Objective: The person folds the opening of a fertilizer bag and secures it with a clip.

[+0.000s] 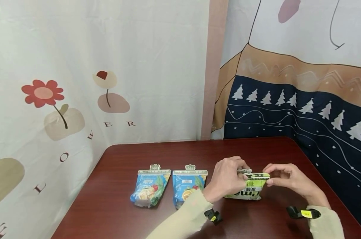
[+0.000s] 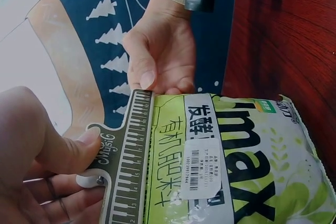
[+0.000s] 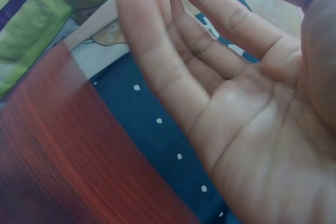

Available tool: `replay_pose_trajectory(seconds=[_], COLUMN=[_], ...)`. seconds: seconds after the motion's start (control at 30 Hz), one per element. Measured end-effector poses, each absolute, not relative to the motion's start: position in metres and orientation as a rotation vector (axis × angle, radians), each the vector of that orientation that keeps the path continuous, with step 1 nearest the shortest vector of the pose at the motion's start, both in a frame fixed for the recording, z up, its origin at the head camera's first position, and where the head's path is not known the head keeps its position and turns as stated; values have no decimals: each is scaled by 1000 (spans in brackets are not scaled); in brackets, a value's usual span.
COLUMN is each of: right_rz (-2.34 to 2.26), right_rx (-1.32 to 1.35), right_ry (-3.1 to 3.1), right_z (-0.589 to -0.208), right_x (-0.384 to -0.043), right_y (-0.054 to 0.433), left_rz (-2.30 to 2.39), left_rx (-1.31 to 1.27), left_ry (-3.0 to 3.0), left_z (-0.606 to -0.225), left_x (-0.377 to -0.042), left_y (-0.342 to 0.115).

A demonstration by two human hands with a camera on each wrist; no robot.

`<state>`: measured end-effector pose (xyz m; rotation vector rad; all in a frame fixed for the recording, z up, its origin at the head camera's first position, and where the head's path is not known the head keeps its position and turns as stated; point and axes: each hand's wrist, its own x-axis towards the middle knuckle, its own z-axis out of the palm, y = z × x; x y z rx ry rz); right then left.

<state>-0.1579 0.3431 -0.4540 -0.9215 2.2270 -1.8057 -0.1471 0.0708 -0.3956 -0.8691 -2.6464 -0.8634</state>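
A green and white pouch (image 2: 252, 156) with black "max" lettering and a white barcode label is held above the table. Along its folded top edge lies a clip (image 2: 134, 156) printed with piano keys. My left hand (image 1: 228, 177) pinches the clip's handle, thumb on the front and fingers behind. At the far end of the top edge, my right hand (image 1: 294, 182) pinches the pouch's corner between thumb and fingertips. In the right wrist view, the palm is turned to the camera and the fingertips meet the green film at the top.
Two blue pouches, one on the left (image 1: 149, 192) and one beside it (image 1: 184, 187), lie on the dark red table (image 1: 108, 186). Each has a piano-key clip across its top. My left forearm partly covers the nearer one. Printed curtains (image 1: 156, 83) hang behind the table.
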Motion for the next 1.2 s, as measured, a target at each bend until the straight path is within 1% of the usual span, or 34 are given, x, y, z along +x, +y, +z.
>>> replay_pose_trajectory(seconds=[0.23,0.3,0.43,0.57,0.7,0.9,1.03,1.2], right_rz=[-1724,-1705,-1698,-1698,-1700,-1709,-1718,-1682], right_rx=[-940,-959,-908,-886,-894,-867,-849,-738], right_ry=[2322,2324,2343,2314,2289,2320,2348,2455], right_z=[-453,-453,-454,-455,-455,-455,-457,-457], right_x=[-159,-159,-160,-161,-161,-160,-159,-158], right_y=[341,341,341,341,342,342,342,338], left_rz=[-956,-1033,-1193,-1336,-1472,-1715,-1784,-1928], left_rx=[-940,-985,-1070,-1091,-1051,-901,-844,-744], left_ry=[-2650,-2643,-2612,-2582,-2560,-2528,-2529,-2512], left_z=[-400,-402,-408,-417,-427,-438,-444,-449], left_x=[-149,-151,-156,-160,-160,-158,-158,-157], left_y=[63,60,51,40,30,15,6,0])
